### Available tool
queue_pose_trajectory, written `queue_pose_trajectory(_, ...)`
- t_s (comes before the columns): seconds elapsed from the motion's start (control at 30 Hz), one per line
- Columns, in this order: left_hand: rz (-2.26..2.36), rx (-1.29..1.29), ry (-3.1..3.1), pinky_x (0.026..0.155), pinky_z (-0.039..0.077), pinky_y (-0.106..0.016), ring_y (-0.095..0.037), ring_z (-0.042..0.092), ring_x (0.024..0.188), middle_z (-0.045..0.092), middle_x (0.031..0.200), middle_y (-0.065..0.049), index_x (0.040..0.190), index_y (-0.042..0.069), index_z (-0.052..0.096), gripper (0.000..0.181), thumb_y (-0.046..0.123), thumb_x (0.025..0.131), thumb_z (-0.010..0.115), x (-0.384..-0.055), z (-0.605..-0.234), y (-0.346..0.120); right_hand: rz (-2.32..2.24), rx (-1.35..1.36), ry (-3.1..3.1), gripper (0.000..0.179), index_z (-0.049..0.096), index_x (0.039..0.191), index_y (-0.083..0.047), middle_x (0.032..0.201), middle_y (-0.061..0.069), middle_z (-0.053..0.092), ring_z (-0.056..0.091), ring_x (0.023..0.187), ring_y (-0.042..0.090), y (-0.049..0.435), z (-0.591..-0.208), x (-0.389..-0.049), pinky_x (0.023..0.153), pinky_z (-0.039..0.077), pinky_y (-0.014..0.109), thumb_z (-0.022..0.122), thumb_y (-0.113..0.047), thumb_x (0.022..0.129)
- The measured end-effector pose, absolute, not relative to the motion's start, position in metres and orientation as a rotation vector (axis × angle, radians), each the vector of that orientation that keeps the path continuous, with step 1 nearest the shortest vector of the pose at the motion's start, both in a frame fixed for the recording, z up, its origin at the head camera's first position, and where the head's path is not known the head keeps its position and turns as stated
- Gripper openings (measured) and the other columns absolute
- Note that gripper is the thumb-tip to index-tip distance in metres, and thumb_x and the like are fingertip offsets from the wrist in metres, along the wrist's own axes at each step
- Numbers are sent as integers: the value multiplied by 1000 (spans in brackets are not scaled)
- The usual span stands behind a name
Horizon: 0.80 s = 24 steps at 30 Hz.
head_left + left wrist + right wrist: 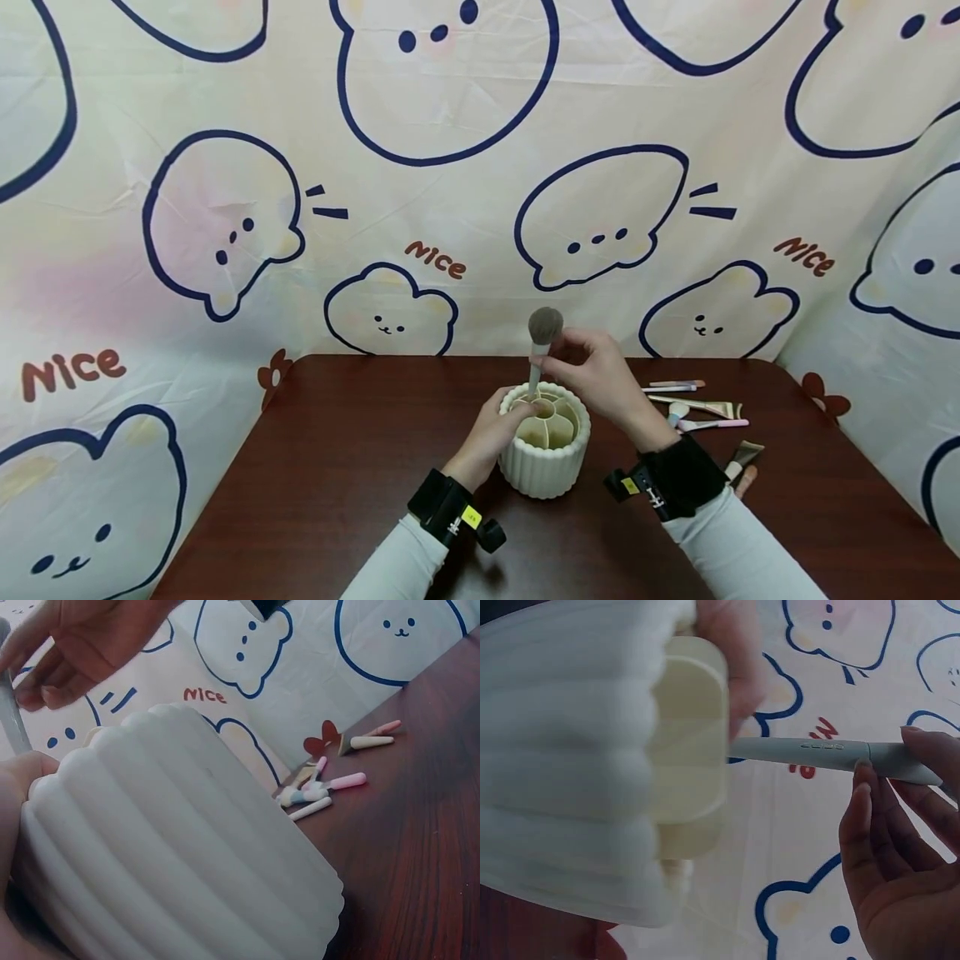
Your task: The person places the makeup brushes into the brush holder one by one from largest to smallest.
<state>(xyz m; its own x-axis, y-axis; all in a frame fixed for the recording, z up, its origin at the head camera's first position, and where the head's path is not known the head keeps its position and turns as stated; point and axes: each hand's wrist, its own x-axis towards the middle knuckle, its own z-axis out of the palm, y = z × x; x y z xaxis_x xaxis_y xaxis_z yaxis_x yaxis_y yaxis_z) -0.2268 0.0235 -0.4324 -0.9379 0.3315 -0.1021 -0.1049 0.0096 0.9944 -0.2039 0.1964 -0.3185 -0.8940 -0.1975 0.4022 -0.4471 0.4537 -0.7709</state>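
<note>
A cream ribbed brush holder (545,471) with divided compartments stands on the table in the head view. My left hand (483,442) grips its left side, thumb over the rim. With my right hand (600,375) I pinch a makeup brush (545,327), its fluffy grey-brown bristles up and its pale handle pointing down to the back-left of the holder. In the right wrist view the handle (802,752) passes behind the holder's rim by my left hand (731,660). The handle's lower tip is hidden there.
To the right on the brown table (330,500) lie several makeup brushes, among them a pink-handled brush (716,424). A dark-bristled brush (744,457) lies nearer, partly behind my right forearm. A patterned cloth (480,217) hangs behind the table and along its sides.
</note>
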Motion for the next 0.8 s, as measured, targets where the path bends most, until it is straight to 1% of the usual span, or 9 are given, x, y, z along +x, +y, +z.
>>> queue_pose_trajectory(0.1,1993,231,1974,113,36,-52,-25,47,135,55,143,1,137,22,58,61,53,88,75,-227,-432,23,1378,574,-2481,13,77,100,-13,89,3,74,68,81,21,196,-324,-205,71,55,30,79,-21,92)
queue_pose_trajectory(0.23,1983,259,1970,112,36,-54,-26,46,136,53,145,-1,139,20,57,62,53,89,73,-228,-432,21,1363,582,-2517,12,77,100,-13,90,2,73,68,81,20,194,-332,-206,72,57,31,80,-20,91)
queue_pose_trajectory(0.37,1981,271,1956,112,36,-55,-27,45,136,52,146,-2,140,20,56,59,50,91,72,-229,-434,19,1349,575,-2549,10,77,97,-12,87,3,71,66,76,20,192,-341,-207,68,55,30,80,-19,90)
queue_pose_trajectory(0.43,1977,270,1953,112,36,-56,-28,45,138,50,148,-3,141,21,56,59,50,92,71,-230,-435,18,1340,566,-2567,10,78,97,-12,85,3,70,64,73,19,191,-345,-208,64,53,29,80,-19,91)
queue_pose_trajectory(0.5,1975,266,1955,112,36,-56,-28,44,138,50,149,-3,141,21,56,59,50,92,71,-230,-435,18,1330,567,-2586,9,78,98,-14,86,3,72,64,73,20,191,-348,-208,63,53,29,79,-19,91)
queue_pose_trajectory(0.6,1988,266,1945,112,36,-55,-28,44,138,50,149,-3,142,21,55,58,47,93,70,-230,-434,18,1320,587,-2604,10,79,101,-15,94,1,73,66,83,22,191,-354,-210,69,56,34,78,-18,92)
queue_pose_trajectory(0.7,1994,261,1945,111,37,-54,-28,45,137,50,149,-4,144,20,54,58,46,94,70,-230,-433,19,1306,628,-2623,11,79,104,-14,104,2,73,67,101,27,191,-359,-213,86,58,44,77,-17,93)
queue_pose_trajectory(0.8,1987,263,1949,110,38,-54,-27,45,137,50,150,-4,144,20,54,59,47,94,69,-230,-432,19,1277,635,-2651,12,79,105,-13,105,4,72,65,106,31,191,-363,-215,94,55,52,75,-16,94)
